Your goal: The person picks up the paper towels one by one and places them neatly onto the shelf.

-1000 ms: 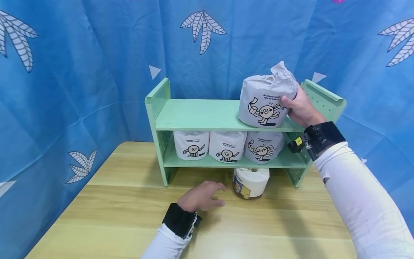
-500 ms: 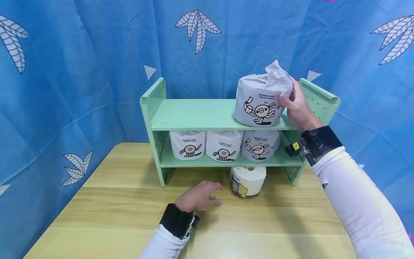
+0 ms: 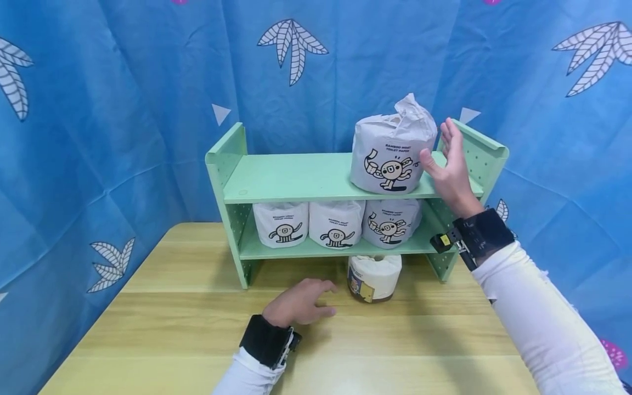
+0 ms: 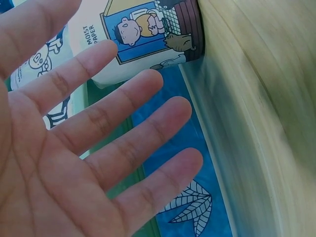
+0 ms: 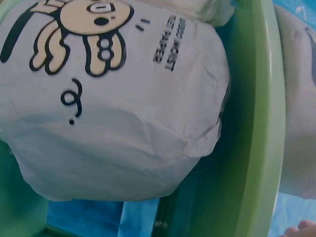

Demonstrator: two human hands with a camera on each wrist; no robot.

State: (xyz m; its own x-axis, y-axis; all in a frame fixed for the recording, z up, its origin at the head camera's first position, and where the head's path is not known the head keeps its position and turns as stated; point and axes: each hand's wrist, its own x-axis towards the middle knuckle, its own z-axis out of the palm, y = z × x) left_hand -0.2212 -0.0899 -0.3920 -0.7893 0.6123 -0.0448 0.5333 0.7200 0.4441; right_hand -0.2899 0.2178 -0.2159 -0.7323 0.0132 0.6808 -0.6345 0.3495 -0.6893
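On the right part of the green shelf's upper board (image 3: pixel 286 173) stands a paper-wrapped toilet roll (image 3: pixel 385 131), its wrapper twisted up at the top. My right hand (image 3: pixel 451 178) is beside its right side, fingers straight and thumb spread near the wrapper. In the right wrist view, fingertips (image 5: pixel 300 229) just show at the lower corner. My left hand (image 3: pixel 298 304) hovers low over the table with fingers spread and nothing held. Just right of it, a toilet roll with a cartoon-printed wrapper (image 3: pixel 377 277) stands on the table, partly under the shelf.
Three wrapped rolls stand in a row on the lower board: a left one (image 3: pixel 281 222), a middle one (image 3: pixel 338 222) and a right one (image 3: pixel 392 222). Perforated side panels (image 3: pixel 227 159) rise at both ends. A blue curtain (image 3: pixel 163 109) hangs behind the wooden table (image 3: pixel 163 312).
My right hand has let go of the upper toilet roll, its fingers straightening and drawing away to the right. The left hand keeps its pose. The head view has shifted slightly right.
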